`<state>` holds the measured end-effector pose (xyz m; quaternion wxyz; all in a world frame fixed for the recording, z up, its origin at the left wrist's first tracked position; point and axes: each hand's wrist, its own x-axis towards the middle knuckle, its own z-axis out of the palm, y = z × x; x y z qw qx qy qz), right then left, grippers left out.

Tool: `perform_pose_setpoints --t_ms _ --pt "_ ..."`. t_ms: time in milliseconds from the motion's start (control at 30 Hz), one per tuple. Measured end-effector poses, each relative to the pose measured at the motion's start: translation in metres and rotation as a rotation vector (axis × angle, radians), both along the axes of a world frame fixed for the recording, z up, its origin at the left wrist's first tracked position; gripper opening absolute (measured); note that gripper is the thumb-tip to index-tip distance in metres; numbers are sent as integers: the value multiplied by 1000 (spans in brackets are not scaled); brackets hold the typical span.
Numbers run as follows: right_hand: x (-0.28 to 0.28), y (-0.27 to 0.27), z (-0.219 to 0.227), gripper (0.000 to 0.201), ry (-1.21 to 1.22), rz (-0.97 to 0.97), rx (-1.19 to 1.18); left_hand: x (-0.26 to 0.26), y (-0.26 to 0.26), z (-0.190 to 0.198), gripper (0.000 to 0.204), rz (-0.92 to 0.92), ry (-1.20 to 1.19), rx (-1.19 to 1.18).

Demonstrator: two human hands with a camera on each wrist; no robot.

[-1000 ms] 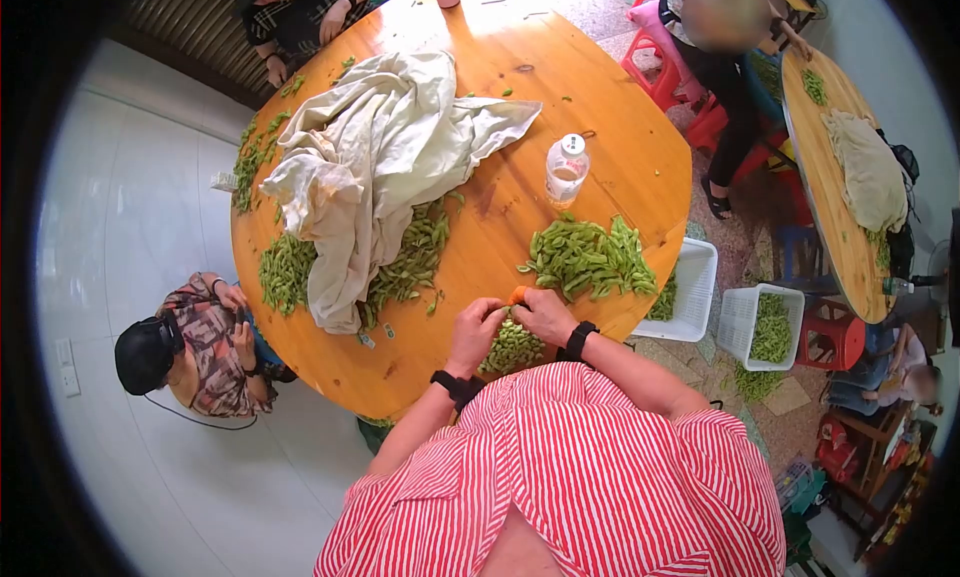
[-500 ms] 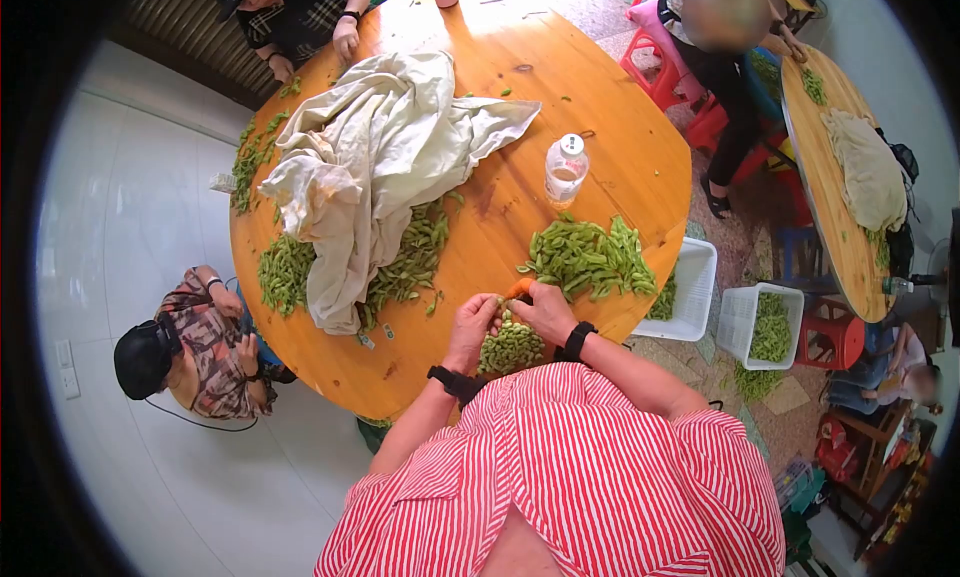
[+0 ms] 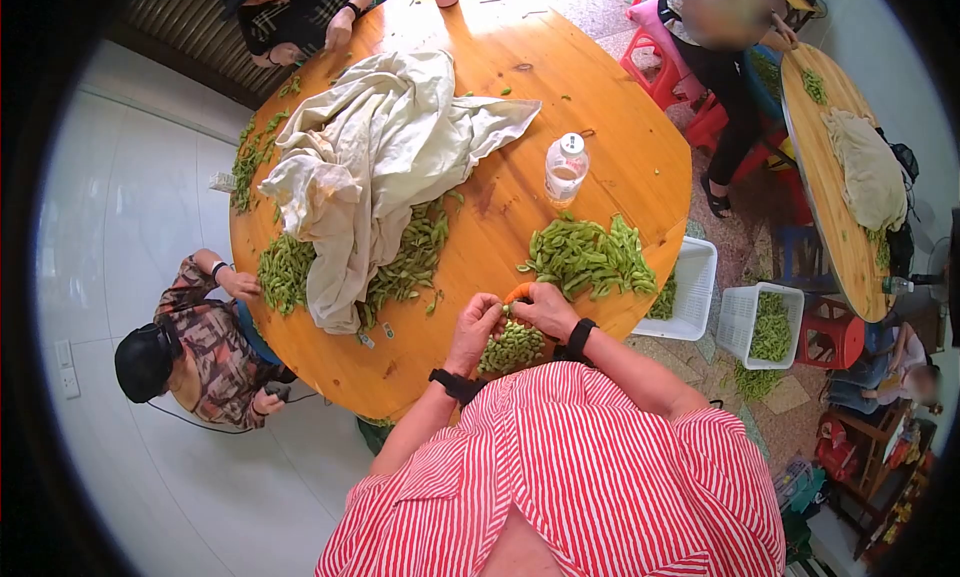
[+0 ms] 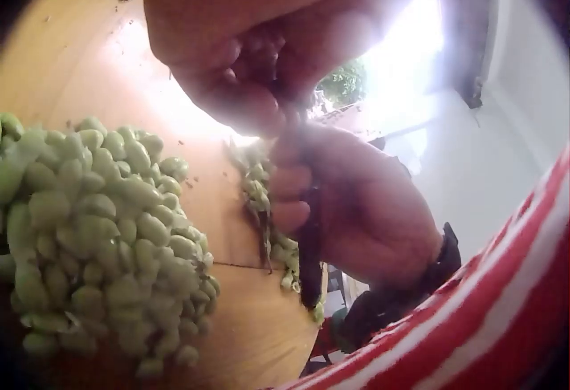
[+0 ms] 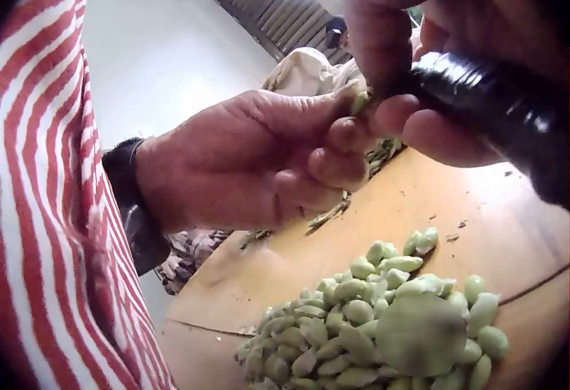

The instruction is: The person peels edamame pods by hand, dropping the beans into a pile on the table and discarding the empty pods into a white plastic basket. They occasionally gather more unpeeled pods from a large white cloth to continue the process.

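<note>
Hands are meeting just over the near edge of the round wooden table (image 3: 600, 107). The left hand (image 3: 476, 323) is pinching a small green pod (image 5: 359, 101) at its fingertips, fingers curled tight on it. The right hand (image 3: 542, 307) is gripping a dark tool (image 5: 499, 105) with an orange end, and it is touching the same pod. Right under both hands a heap of shelled beans (image 3: 512, 348) is sitting on the table. A bigger pile of whole pods (image 3: 588, 257) is lying just past the hands, near a plastic bottle (image 3: 566, 170) and a big crumpled cloth (image 3: 380, 157). The pod looks small and slippery, so I think it could be popping out of the fingers. Loose beans could also be rolling off the table edge, because the heap is so close to it.
</note>
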<state>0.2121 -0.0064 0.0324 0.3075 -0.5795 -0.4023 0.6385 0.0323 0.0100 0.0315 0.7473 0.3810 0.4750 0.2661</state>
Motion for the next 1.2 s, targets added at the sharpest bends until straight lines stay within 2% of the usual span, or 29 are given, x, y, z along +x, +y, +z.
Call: perform_pose_setpoints --t_ms 133,200,333,400,433,500,533,633,667,767,833,867,933,1067,1133,1200 --pt "-1 1 -4 23 149 -20 -36 -2 0 -5 10 57 -147 -150" --pt "-2 1 -4 22 199 -21 -57 -4 1 -7 11 39 -314 -277" --pt "-2 0 0 19 299 -101 -105 -1 2 -2 10 38 -350 -272" --pt "-1 0 0 18 321 -120 -121 3 1 5 11 0 -66 15" --pt "-1 -1 0 17 336 -126 -143 0 0 2 11 3 -66 17" --pt "1 1 0 16 348 -137 -158 0 2 3 14 -120 245 577" --pt "2 1 0 15 338 -110 -170 2 2 8 14 -122 241 580" --pt "3 0 -1 14 342 -82 -191 6 0 29 16 -255 488 958" --pt "3 0 -2 14 355 -82 -198 7 -1 28 16 -253 489 960" --pt "1 -1 -4 16 343 -116 -157 9 -4 18 13 -171 460 876" --pt "-2 -1 -12 17 280 -114 -108 11 -7 10 12 -19 293 329" --pt "-2 -1 -16 19 220 -111 -64 12 -7 7 12 -18 286 338" --pt "2 1 1 19 55 -41 -39 17 -2 9 14 84 98 95" --pt "2 1 4 22 -282 57 243 20 3 13 12 101 83 -7" --pt "3 0 12 20 -335 158 281 19 6 -2 11 99 74 4" --pt "-4 -5 2 18 -277 175 438 16 13 -15 13 133 66 -28"
